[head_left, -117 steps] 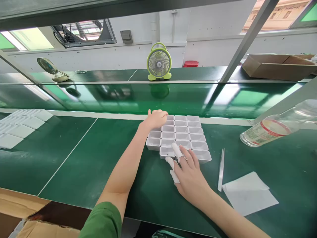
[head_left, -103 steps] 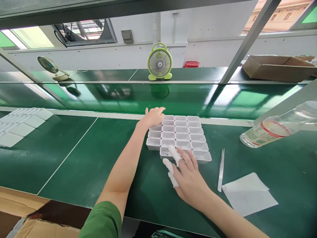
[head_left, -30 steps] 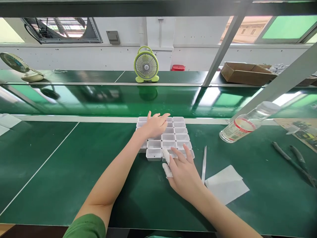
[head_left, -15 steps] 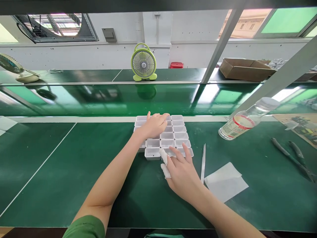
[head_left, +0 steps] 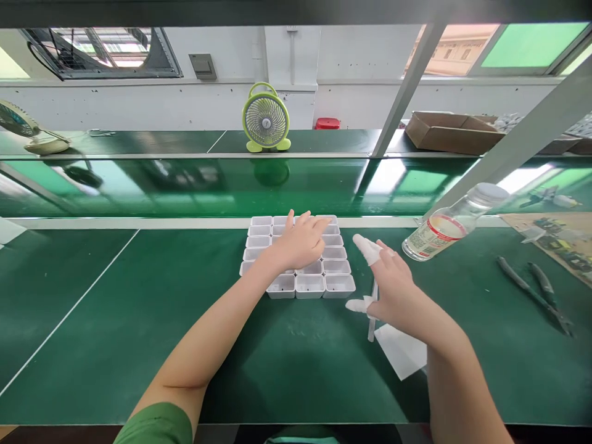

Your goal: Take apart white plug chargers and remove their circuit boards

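Note:
Several small white plastic boxes [head_left: 310, 285] stand in tight rows on the green worktop; a few dark specks show in the front ones. Over the middle and back rows lies my left hand [head_left: 301, 242], fingers spread, covering part of the boxes. To their right is my right hand [head_left: 393, 280], open, with white wraps on thumb and index finger, thumb and fingers apart. It hovers over a pair of tweezers [head_left: 372, 330], partly hiding them. A folded white paper sheet [head_left: 401, 350] lies beside the tweezers, partly behind my right forearm.
A clear bottle [head_left: 435, 234] leans at the right, near a slanted grey post [head_left: 499, 148]. Dark-handled pliers [head_left: 531, 293] lie farther right, near a board with small parts [head_left: 555, 237]. A green fan [head_left: 266, 120] and a cardboard box [head_left: 451, 132] stand on the back shelf.
My right hand has moved right, off the front boxes to above the tweezers, and its thumb and fingers have spread. My left hand has shifted slightly right over the boxes.

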Tool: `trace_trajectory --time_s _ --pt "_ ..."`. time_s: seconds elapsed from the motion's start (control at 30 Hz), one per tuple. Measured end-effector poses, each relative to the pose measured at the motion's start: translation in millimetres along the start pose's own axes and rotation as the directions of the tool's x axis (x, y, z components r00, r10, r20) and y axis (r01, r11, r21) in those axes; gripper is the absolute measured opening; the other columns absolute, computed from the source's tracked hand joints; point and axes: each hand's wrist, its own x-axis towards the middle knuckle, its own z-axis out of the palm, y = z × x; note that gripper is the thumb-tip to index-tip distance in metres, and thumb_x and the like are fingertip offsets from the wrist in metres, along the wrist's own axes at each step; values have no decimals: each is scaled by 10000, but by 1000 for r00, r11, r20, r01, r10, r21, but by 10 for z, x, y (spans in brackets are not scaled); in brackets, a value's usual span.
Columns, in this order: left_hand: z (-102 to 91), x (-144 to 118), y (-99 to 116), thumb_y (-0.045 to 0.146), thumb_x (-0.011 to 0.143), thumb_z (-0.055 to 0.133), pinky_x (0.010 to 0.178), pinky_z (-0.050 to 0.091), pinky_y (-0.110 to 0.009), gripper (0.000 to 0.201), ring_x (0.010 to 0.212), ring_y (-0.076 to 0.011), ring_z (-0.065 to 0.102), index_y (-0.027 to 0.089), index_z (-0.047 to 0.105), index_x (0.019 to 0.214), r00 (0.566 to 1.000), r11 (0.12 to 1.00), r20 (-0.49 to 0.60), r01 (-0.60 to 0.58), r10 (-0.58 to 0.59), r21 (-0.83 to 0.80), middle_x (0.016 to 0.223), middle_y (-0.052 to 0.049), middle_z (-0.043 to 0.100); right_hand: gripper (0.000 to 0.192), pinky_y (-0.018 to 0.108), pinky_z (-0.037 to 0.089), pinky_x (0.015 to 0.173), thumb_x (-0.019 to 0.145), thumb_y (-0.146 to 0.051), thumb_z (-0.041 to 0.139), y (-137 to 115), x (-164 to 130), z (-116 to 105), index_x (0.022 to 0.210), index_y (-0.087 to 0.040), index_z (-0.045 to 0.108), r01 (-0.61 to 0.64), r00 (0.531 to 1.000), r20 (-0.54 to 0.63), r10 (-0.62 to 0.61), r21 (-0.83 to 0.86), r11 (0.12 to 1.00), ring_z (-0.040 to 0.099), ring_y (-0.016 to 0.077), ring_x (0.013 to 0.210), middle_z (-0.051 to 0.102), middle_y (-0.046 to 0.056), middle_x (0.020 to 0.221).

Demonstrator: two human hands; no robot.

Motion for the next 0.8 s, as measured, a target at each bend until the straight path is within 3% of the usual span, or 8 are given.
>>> trace_trajectory --time_s 0.23,0.4,0.67,0.8 --pt "-151 517 -66 245 905 254 1197 2 -653 590 1422 -291 333 198 268 1493 995 996 45 84 -85 13 1451 -115 483 1083 647 183 1172 731 -160 708 -132 37 164 1572 -173 26 0 998 68 5 -73 997 102 400 1499 445 182 1438" --pt "-194 761 -60 293 947 262 1207 21 -627 500 1287 -257 515 214 420 1415 982 991 140 133 -130 -13 1191 -87 672 1042 658 169 1168 694 -141 697 -130 59 217 1557 -141 115 24 999 36 -21 -77 997 139 420 1487 510 186 1344" --pt "-217 893 -70 516 981 413 1208 106 -618 525 1318 -279 477 175 474 1375 970 985 178 170 -164 -21 1309 -115 588 763 651 128 1175 702 -130 574 -117 122 205 1437 -163 370 -55 998 5 55 -77 996 155 393 1490 543 162 1260" --pt "-206 932 -64 526 970 449 1206 135 -608 526 1338 -284 455 172 495 1356 967 982 179 187 -180 -23 1353 -117 555 753 642 105 1184 704 -132 553 -133 135 172 1436 -148 380 -78 996 40 81 -67 995 118 394 1496 521 167 1294"
